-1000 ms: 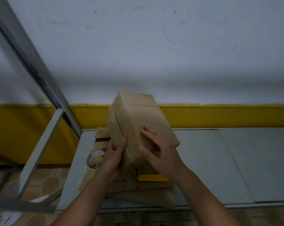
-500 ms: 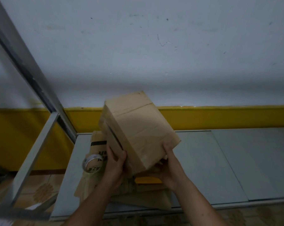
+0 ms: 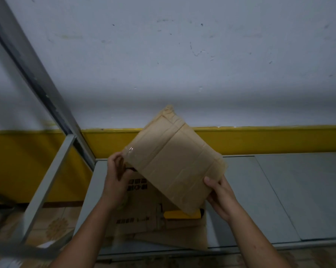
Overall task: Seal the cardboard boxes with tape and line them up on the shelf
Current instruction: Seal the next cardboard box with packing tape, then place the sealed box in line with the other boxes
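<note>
I hold a brown cardboard box [image 3: 174, 161] tilted in the air above the grey metal shelf [image 3: 279, 194]. Its broad taped face points at me, with clear tape along the seam and edges. My left hand [image 3: 116, 171] grips the box's left corner, fingers curled round the edge. My right hand [image 3: 219, 196] grips the lower right corner from below, thumb on the face. Under the box lie flattened cardboard boxes [image 3: 144, 215] on the shelf's left part. The tape roll is hidden.
A yellow-handled tool [image 3: 180, 215] lies on the flattened cardboard below the box. A slanted metal shelf upright [image 3: 37, 74] and a cross brace [image 3: 47, 184] stand at left. A white wall with a yellow band is behind. The shelf's grey panels extend to the right.
The box has been turned so its broad taped face points at me. My left hand moved up to its left corner and my right hand shifted right. The tape roll is no longer visible.
</note>
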A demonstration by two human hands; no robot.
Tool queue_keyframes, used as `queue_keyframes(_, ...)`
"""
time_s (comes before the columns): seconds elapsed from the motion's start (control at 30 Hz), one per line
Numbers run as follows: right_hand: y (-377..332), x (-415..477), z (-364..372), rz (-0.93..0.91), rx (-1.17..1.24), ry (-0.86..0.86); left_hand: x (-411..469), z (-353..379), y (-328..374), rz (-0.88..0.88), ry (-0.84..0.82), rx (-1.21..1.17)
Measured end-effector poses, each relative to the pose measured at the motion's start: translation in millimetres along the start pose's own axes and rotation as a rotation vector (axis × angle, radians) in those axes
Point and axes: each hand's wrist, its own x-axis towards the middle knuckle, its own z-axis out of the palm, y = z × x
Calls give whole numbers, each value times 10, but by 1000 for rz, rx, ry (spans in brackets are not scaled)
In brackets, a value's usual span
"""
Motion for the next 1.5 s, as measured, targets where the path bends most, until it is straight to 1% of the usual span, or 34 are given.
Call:
queue_keyframes(0.03,-52,9,-16,-32,-43,-11,33,-28,72,-74,40,-79)
queue_keyframes(0.1,-145,34,-42,-95,-143,-26,97,-81,189,-178,45,-114)
queue_keyframes(0.23,-238,88,-64,-150,-288,-95,111,-50,348,-287,-74,-35)
queue_keyframes(0.37,-247,101,-23,-166,-346,-131,32,69,400,-409,-75,-70)
queue_keyframes(0.43,-236,94,18,-166,-318,-118,-11,70,320,-455,-52,-74)
queue_keyframes(0.53,-198,85,94,-150,-277,-52,-41,31,97,-453,-34,-14)
queue_keyframes(0.6,-154,91,100,-174,-277,-11,-39,18,-50,-479,-2,-34)
queue_keyframes(0.67,-114,105,86,-204,-280,17,-66,14,-84,-435,-10,-82)
queue_keyframes(0.73,-87,114,80,-233,-286,42,-93,20,-62,-394,-41,-60)
queue_keyframes(0.83,-84,104,72,-263,-320,67,-48,84,-138,-368,-35,-56)
queue_keyframes(0.97,-145,4,98,-309,-334,158,23,332,261,-403,5,-113)
queue_keyframes(1.07,-187,-122,75,-341,-309,253,139,535,374,-422,34,-148)
queue_keyframes(1.2,-234,-328,-32,-390,-269,383,209,802,434,-430,-52,-201)
queue_keyframes(1.37,-306,-725,-297,-439,-246,588,234,1210,527,-335,-299,-150)
queue_keyframes(1.5,-417,-1129,-576,-484,-234,758,128,1681,663,-265,-504,-137)
